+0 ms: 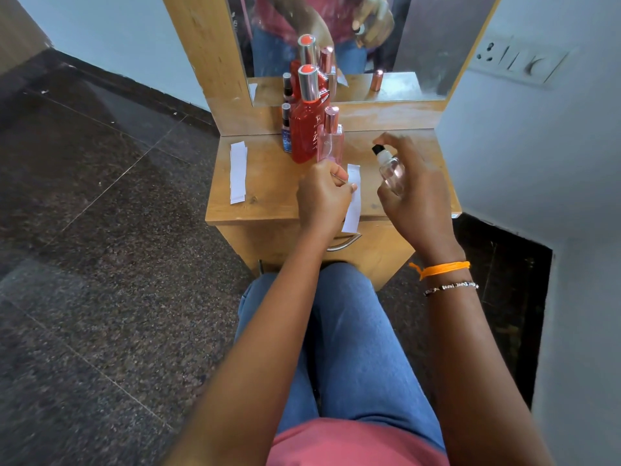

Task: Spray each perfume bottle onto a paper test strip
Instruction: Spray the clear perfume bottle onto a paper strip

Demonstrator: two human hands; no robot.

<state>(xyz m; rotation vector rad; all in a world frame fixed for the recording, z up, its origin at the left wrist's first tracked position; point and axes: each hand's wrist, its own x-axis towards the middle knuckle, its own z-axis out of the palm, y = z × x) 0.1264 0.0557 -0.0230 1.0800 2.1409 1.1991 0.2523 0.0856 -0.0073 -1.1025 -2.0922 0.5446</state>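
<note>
My right hand (415, 190) grips a small clear perfume bottle (391, 171) with a black nozzle, tilted, its nozzle facing left toward a white paper test strip (353, 198). My left hand (324, 196) pinches that strip upright over the table's front edge. A forefinger rests on top of the nozzle. Behind my left hand stand a tall red bottle (304, 129), a pink bottle with a rose-gold cap (331, 139) and a small dark blue bottle (286, 132).
Spare white strips (238, 173) lie at the left of the small wooden dressing table (268, 196). A mirror (336, 45) stands behind, with a rose-gold cap (377, 80) reflected in it. A wall with a switch plate (519, 62) is close on the right. Dark stone floor lies to the left.
</note>
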